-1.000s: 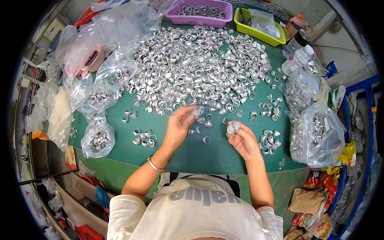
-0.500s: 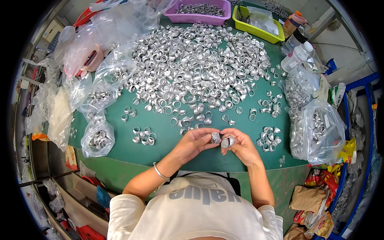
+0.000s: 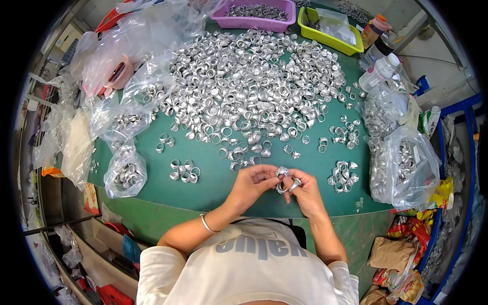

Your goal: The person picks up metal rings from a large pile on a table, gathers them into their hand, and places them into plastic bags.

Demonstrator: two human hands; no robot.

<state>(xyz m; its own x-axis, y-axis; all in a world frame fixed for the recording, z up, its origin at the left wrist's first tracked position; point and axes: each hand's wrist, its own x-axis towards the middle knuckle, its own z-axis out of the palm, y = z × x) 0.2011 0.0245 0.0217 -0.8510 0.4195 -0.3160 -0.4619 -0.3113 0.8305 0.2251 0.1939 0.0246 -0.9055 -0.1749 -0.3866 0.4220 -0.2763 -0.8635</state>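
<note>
Close together over the near edge of the green table, my two hands hold silver-coloured metal rings. My left hand [image 3: 252, 184] pinches a chunky ring [image 3: 281, 172] between thumb and fingertips. Closed around a second ring [image 3: 295, 184] at its thumb and fingers is my right hand [image 3: 306, 192]. A further ring [image 3: 280, 188] hangs between the hands, and which one grips it is hard to make out. Just beyond the fingers lie several loose rings [image 3: 252, 161]. A small group of rings [image 3: 185, 172] sits to the left, another group [image 3: 342, 177] to the right.
A large heap of rings [image 3: 254, 81] covers the table's [image 3: 152, 190] far middle. Clear bags of rings stand left [image 3: 125, 175] and right [image 3: 404, 168]. Purple [image 3: 254, 23] and yellow-green [image 3: 330, 41] trays are at the back, with bottles [image 3: 378, 71] at the far right.
My hands have come closer together, and the rings in them have been turned. A ring's open hoop now shows between the fingers. The rings on the table look unchanged.
</note>
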